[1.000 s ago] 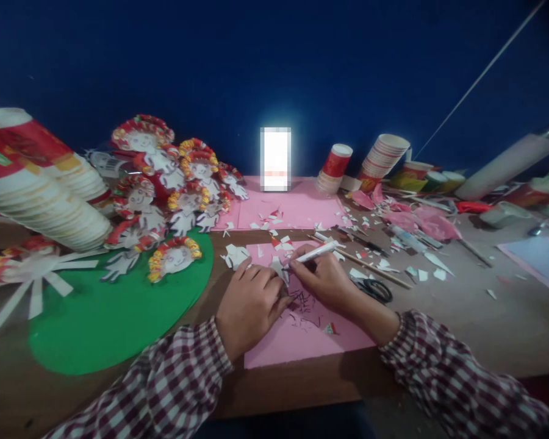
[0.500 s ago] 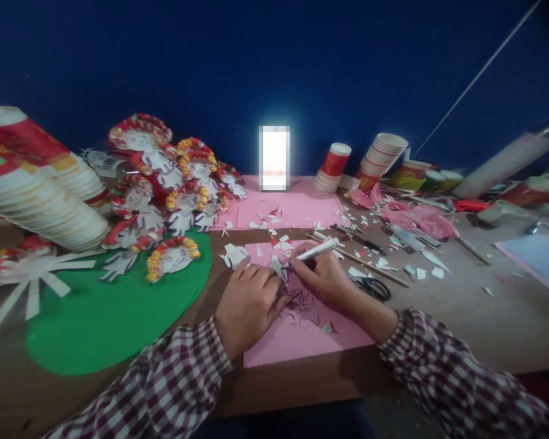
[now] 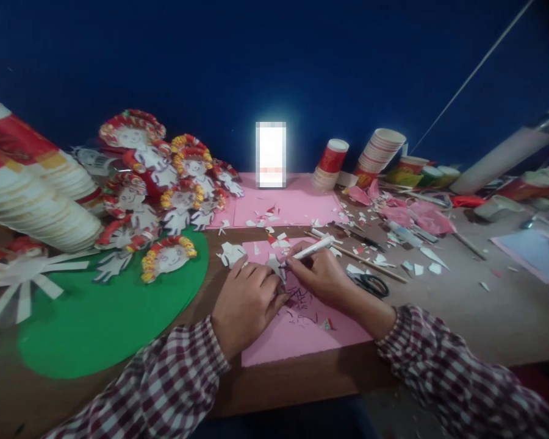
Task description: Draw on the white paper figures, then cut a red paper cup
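My right hand point(image 3: 322, 274) is closed round a white marker pen point(image 3: 315, 249), its tip down at a small white paper cutout point(image 3: 275, 263). Beside it, my left hand point(image 3: 247, 299) has its fingers bent and pressed together, holding the cutout down. Part of the cutout is hidden under those fingers. Beneath both hands lies a pink sheet point(image 3: 274, 347) with dark pen marks. Another white paper piece point(image 3: 231, 254) lies just beyond my left fingertips.
Black-handled scissors point(image 3: 370, 285), a thin stick point(image 3: 370, 263) and paper scraps lie to the right. Paper dolls point(image 3: 169, 256) with red and yellow curled hair crowd the left, some on a green sheet point(image 3: 96, 341). Stacked paper cups point(image 3: 41, 201) lean at far left; a bright screen point(image 3: 271, 155) stands behind.
The view has shifted slightly, so most things sit a little further left. Both hands keep their hold; the marker tip has moved only slightly on the cutout.
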### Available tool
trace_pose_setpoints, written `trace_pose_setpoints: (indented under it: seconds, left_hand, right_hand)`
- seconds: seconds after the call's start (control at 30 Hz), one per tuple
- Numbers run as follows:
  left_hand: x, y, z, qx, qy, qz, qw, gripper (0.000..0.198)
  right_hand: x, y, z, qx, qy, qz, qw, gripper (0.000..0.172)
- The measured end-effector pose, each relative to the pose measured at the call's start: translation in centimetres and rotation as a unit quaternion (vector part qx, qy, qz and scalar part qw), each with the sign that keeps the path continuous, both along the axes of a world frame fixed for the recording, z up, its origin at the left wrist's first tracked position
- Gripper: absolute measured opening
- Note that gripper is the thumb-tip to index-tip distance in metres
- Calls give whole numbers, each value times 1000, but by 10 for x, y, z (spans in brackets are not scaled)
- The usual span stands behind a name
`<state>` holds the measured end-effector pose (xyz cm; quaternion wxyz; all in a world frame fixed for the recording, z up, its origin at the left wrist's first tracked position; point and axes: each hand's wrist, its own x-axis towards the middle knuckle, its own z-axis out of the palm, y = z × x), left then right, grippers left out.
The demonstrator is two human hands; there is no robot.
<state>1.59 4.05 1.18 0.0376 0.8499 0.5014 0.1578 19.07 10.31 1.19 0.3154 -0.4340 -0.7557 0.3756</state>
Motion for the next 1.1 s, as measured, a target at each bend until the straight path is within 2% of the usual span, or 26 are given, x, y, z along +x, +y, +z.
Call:
trace_pose_setpoints:
  seconds: [0.63,0.83,1.1]
  left_hand:
    - [0,1,0,7,1,-9,1000,24]
    - [0,0,0,8,-1,-10,1000,23]
    - [-1,1,0,9,5,-8,1000,23]
  right_hand:
    - [0,-1,6,-19,7,10,1000,12]
    - [0,-1,5,-20,13,-6,1000,13]
    - [1,-1,7,-31,13,21,999,12]
